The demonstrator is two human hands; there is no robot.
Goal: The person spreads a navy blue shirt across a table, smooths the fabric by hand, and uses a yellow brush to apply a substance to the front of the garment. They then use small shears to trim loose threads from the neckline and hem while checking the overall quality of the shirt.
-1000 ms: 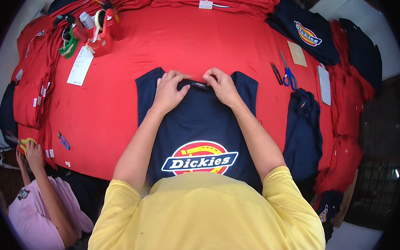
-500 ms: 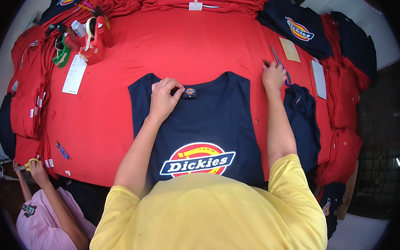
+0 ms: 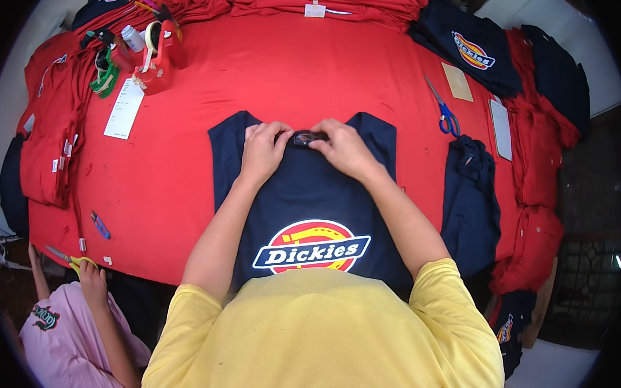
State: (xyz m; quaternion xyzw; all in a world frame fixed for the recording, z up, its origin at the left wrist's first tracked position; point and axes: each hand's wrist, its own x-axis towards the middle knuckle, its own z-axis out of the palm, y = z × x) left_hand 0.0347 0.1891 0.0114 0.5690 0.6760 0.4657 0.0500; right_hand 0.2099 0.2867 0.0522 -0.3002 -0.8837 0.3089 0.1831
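Note:
A navy shirt (image 3: pixel 293 195) with a large red, yellow and white print lies flat before me, its neckline at the far side. At the left of the neckline, my left hand (image 3: pixel 262 149) pinches the collar edge beside the dark neck label (image 3: pixel 302 139). From the other side my right hand (image 3: pixel 343 146) comes to the same label, fingers closed on a small black tool (image 3: pixel 314 137). That tool looks like thread snips, though the fingers partly cover it. Both hands nearly meet over the label.
Red cloth (image 3: pixel 275 62) covers the table. Blue-handled scissors (image 3: pixel 448 116) and a bundled navy garment (image 3: pixel 469 193) lie at right. Folded red garments (image 3: pixel 49 165) line the edges. A red tape dispenser (image 3: pixel 155 74) stands far left. At lower left a co-worker's hand (image 3: pixel 92 279) holds yellow-handled scissors (image 3: pixel 82 261).
My right hand has moved left from beside the blue-handled scissors to the neck label, carrying the small black tool. My left hand stays at the collar. The co-worker's scissors have shifted.

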